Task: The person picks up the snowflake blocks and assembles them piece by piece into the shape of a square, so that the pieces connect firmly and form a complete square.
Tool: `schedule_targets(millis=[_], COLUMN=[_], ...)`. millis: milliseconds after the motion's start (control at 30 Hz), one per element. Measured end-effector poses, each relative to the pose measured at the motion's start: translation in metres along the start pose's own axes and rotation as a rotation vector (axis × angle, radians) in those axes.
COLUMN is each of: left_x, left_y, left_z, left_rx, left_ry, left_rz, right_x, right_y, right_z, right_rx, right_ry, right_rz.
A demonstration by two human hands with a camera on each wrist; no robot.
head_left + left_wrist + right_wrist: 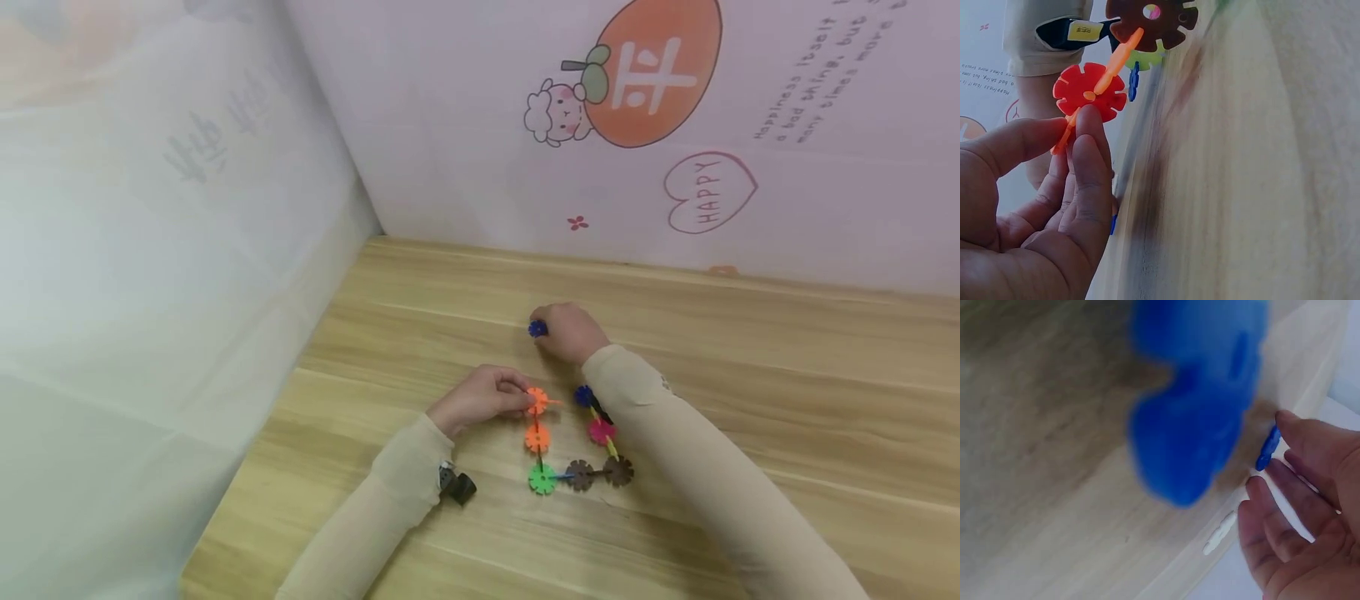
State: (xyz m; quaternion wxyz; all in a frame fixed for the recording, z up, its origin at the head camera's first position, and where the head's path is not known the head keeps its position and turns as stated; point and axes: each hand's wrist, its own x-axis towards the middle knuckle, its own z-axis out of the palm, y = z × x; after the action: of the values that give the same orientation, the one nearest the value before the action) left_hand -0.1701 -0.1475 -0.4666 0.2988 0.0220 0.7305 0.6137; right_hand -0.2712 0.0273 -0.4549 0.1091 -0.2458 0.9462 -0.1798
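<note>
My left hand (480, 397) pinches an orange notched disc (537, 402) at one end of a chain of interlocked plastic discs. In the left wrist view, thumb and fingertips grip an edge-on orange disc (1063, 137) slotted into a red-orange disc (1075, 94). From there the chain turns at a green disc (542, 479), passes brown discs (618, 472) and a pink disc (601, 431), and ends near a blue disc (583, 396). Farther back, my right hand (573, 332) holds a separate blue disc (537, 328) between thumb and fingers; it shows edge-on (1268, 448) in the right wrist view.
A white disc (1219, 533) lies on the wooden table (420, 308) near the right fingers. Printed white cloth (465, 150) rises behind the table, and more cloth (150, 333) hangs at the left edge. The right forearm (690, 442) reaches past the chain's right side.
</note>
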Motion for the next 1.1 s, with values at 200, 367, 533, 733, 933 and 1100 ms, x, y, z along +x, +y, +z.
schedule_targets(millis=[200,367,533,733,933,1100], left_x=[0.000,0.003,0.006,0.010,0.010,0.008], left_y=[0.002,0.003,0.004,0.004,0.005,0.006], left_z=[0.004,0.008,0.011,0.016,0.020,0.020], left_rx=[0.007,0.027,0.037,0.040,0.054,0.051], left_ry=[0.006,0.021,0.022,0.020,0.029,0.031], left_rz=[-0.017,-0.031,-0.029,-0.038,-0.049,-0.047], right_x=[-0.012,-0.036,-0.059,-0.086,-0.114,-0.127], right_y=[0.006,0.021,0.040,0.058,0.058,0.052], right_z=[-0.002,-0.006,-0.009,-0.014,-0.028,-0.032], right_rx=[0.040,0.138,0.214,0.337,0.518,0.573], right_ry=[-0.006,-0.038,-0.047,-0.053,-0.046,-0.083], right_rz=[-0.013,-0.004,0.033,0.031,0.083,0.117])
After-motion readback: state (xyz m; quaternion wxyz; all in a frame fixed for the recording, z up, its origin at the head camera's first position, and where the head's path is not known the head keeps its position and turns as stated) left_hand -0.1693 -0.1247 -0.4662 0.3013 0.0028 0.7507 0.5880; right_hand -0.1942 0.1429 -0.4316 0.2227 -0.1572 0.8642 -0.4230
